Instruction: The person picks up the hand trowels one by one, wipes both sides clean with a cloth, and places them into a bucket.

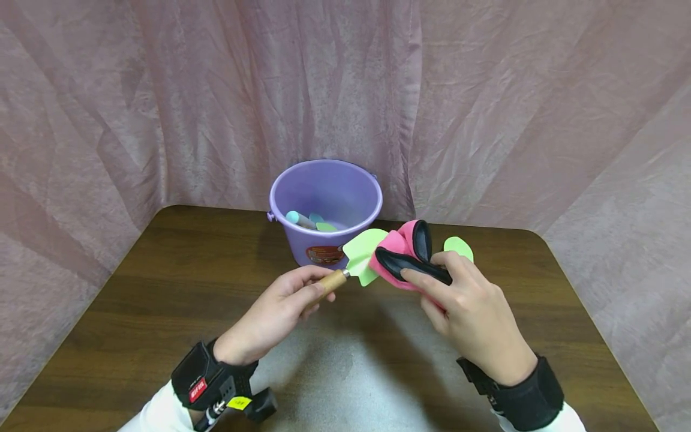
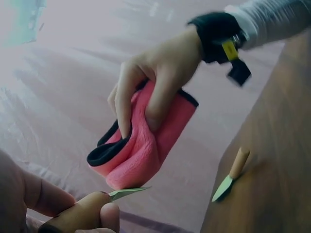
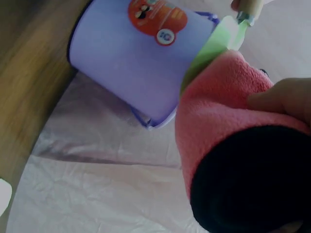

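Note:
My left hand (image 1: 272,315) grips the wooden handle of a small trowel (image 1: 360,255), its light green blade pointing up and to the right. My right hand (image 1: 475,309) holds a folded pink cloth (image 1: 393,243) with black edging, thumb and fingers pinching its folds. The cloth overlaps the far part of the blade in the head view; in the right wrist view the pink cloth (image 3: 214,92) lies against the green blade (image 3: 209,53). Both are held above the table. Beyond the right hand lies a second green-bladed trowel (image 2: 238,165) with a wooden handle.
A purple bucket (image 1: 297,243) with an orange label stands near the table's back edge, just behind the trowel. Inside it are a pale handle (image 1: 303,221) with a turquoise end and a green piece (image 1: 326,227). A pink curtain (image 1: 216,108) hangs behind the brown wooden table (image 1: 135,324).

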`<state>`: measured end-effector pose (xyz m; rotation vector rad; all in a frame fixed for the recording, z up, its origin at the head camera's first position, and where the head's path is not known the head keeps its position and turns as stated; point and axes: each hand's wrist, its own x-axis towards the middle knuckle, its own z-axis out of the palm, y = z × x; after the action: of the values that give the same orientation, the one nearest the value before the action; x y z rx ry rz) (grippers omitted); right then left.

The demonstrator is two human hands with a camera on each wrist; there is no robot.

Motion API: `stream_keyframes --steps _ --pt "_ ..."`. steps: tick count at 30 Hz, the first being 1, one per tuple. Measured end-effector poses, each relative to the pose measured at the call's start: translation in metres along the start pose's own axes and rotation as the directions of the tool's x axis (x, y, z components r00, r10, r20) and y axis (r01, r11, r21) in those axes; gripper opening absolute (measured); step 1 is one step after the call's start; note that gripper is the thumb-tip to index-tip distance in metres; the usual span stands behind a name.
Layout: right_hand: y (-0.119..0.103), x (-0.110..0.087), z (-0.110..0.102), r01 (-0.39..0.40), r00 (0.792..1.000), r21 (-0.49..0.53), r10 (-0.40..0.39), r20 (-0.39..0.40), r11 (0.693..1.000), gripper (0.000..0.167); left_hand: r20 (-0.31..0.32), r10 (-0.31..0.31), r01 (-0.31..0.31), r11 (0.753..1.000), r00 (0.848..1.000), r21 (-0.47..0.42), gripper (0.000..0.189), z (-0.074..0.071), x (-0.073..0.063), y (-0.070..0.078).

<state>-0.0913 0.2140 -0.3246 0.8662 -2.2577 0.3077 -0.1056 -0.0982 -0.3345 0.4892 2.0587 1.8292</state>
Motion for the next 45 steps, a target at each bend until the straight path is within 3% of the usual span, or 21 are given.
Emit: stream_keyframes --steps 5,11,21,30,35,45 --pt "-0.006 0.000 -0.002 0.011 0.999 0.037 -0.013 0.036 0.999 0.035 -0.046 0.052 -0.047 0.993 0.998 0.106 0.030 0.000 0.000 0.000" --pt "-0.013 0.001 -0.005 0.008 0.998 0.069 -0.013 0.061 0.998 0.035 -0.082 0.129 -0.105 0.963 0.988 0.248 0.031 0.001 -0.001 0.000" --pt "-0.017 0.002 -0.004 0.016 0.994 0.099 -0.027 0.106 0.995 0.038 -0.104 0.189 -0.147 0.936 0.977 0.321 0.031 -0.002 -0.005 0.004" --pt "-0.014 0.001 -0.004 0.010 0.989 0.088 -0.023 0.146 0.996 0.041 -0.140 0.296 -0.211 0.879 0.945 0.428 0.031 -0.015 -0.008 0.023" --pt "-0.013 0.000 -0.004 0.006 0.988 0.090 -0.020 0.155 0.996 0.042 -0.151 0.355 -0.222 0.808 0.922 0.545 0.034 -0.028 -0.003 0.039" --pt "-0.012 0.000 -0.003 0.012 0.988 0.089 -0.026 0.154 0.996 0.044 -0.127 0.434 -0.172 0.585 0.892 0.792 0.032 -0.051 0.026 0.061"
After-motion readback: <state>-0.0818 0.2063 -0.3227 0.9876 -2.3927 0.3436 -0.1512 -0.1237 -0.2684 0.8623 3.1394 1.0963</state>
